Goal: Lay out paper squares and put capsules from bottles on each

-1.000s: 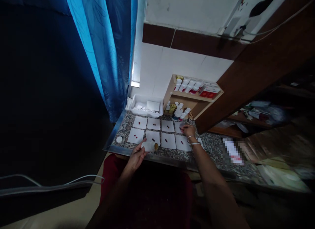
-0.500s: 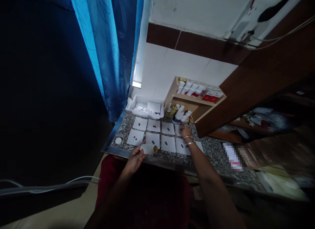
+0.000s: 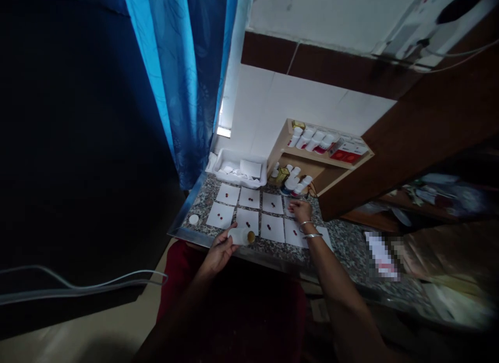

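Note:
My left hand (image 3: pixel 219 253) is closed around a white pill bottle (image 3: pixel 238 236), which lies tilted on its side with its uncapped mouth to the right. Over the paper at the back right, my right hand (image 3: pixel 302 211) has its fingers pinched together; whatever they hold is too small to make out. White paper squares (image 3: pixel 277 233) lie in two rows on the speckled counter, most with dark red pills (image 3: pixel 268 228) on them. A round white cap (image 3: pixel 194 219) rests at the counter's left end.
Behind the papers stands a white plastic tray (image 3: pixel 257 183) with paper pieces. To its right is a small wooden shelf (image 3: pixel 343 168) with white bottles (image 3: pixel 314 141) and red-and-white boxes (image 3: pixel 345 156). A blue curtain (image 3: pixel 198 103) hangs at left. Blurred packages lie at right.
My right hand has drawn slightly back from the back-right paper, its pinched fingers now showing. The bottle stays in my left hand. The whole view has shifted a little.

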Demonstrator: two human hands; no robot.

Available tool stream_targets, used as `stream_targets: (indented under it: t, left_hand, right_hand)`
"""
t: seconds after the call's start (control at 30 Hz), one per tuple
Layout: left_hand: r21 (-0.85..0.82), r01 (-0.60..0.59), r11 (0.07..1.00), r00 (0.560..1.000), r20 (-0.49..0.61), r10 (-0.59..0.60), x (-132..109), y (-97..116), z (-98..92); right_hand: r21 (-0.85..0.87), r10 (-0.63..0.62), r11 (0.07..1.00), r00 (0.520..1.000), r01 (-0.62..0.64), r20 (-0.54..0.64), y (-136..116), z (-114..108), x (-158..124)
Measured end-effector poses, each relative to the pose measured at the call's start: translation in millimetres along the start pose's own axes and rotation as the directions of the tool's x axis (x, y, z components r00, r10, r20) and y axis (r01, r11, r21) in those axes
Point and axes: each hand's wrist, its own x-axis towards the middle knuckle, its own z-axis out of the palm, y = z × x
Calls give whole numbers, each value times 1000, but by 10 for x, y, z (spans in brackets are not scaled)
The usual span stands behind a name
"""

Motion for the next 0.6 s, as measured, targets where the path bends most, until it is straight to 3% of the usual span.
stream_targets:
  t: [0.1,0.2,0.3,0.43,0.6]
  left_hand:
    - [-53,16,998,999,42,-13,-65,-44,24]
    - [-78,30,997,997,80,-24,-148,-53,90]
    - [-80,24,996,997,81,-18,-222,-11,135]
    - [-93,-21,995,998,56,27,-284,78,60]
    - [-91,-92,992,996,-18,91,-302,214,-152]
  right_hand:
    - [155,-13,988,992,-7,129,-204,278,-287]
    - [341,-101,940,950,-6,295,-460,649,-673]
    - [310,-200,947,914,87,354,-719,1050,-1005]
    - [264,-276,949,856,171,437,-958,1497,-1227]
    - [230,-278,955,833,186,479,-1036,1750,-1316]
